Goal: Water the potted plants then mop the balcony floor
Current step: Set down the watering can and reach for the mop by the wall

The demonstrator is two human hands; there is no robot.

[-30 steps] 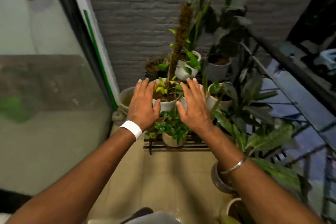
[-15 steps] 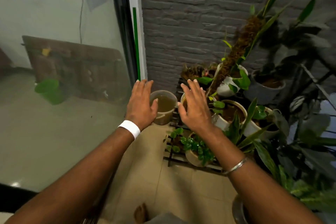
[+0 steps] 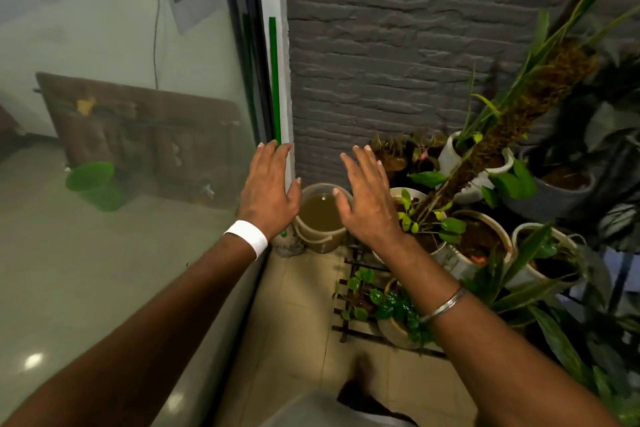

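Writing on the pale sheets behind the glass door (image 3: 121,114) is too blurred to read, and the white wristband (image 3: 247,236) looks plain. Pale beige floor tiles (image 3: 298,315) run in a narrow strip toward a bucket (image 3: 320,243) of murky brown water, which stands in the corner where the door frame's green strip (image 3: 274,80) meets a grey brick wall (image 3: 398,45). The left hand (image 3: 268,191) hovers over the bucket's left rim and the right hand (image 3: 369,198) over its right rim, both released, fingers straight and spread, grasping nothing. The right wrist wears a metal bangle (image 3: 445,305). Just right of the bucket the potted plants (image 3: 453,262) crowd together, some on a dark metal rack (image 3: 346,322), with a moss pole (image 3: 540,94) leaning up behind them. The glass closes off the bucket's left side and foliage fills its right, so the open way lies only along the tiles nearer the person. Left of the bucket, behind the glass, sits a green pail (image 3: 93,184).
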